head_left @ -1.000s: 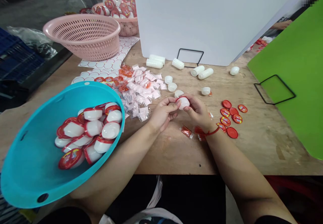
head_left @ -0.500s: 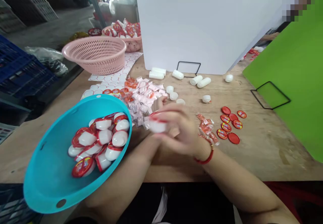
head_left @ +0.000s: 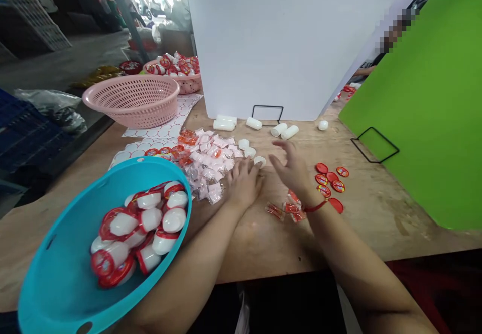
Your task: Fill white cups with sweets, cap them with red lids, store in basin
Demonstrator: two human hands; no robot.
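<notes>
My left hand (head_left: 243, 186) lies low over the table, fingers spread, at the right edge of a pile of small clear packets with pale pink contents (head_left: 211, 158). Its fingertips are close to several small white cups (head_left: 249, 151); contact is unclear. My right hand (head_left: 295, 171) is raised with thumb and fingers apart, holding nothing, short of the white cylinders (head_left: 289, 132). Under its wrist lie red-orange packets (head_left: 291, 212), and beside it are red round lids (head_left: 338, 186), some with printed labels. A turquoise basin (head_left: 41, 273) holds white containers with red lids (head_left: 148, 218).
A pink basket (head_left: 131, 103) stands at the back left, before another basket of red-and-white containers (head_left: 173, 68). A white board (head_left: 256, 42) and a green board (head_left: 422, 113) stand on wire holders (head_left: 374, 145). A white rounded piece (head_left: 323, 125) lies near the boards.
The red-and-white container has left my right hand, which now reaches forward open. Another such container, blurred, shows in the basin. My left hand has come into fuller view, and the camera view has shifted.
</notes>
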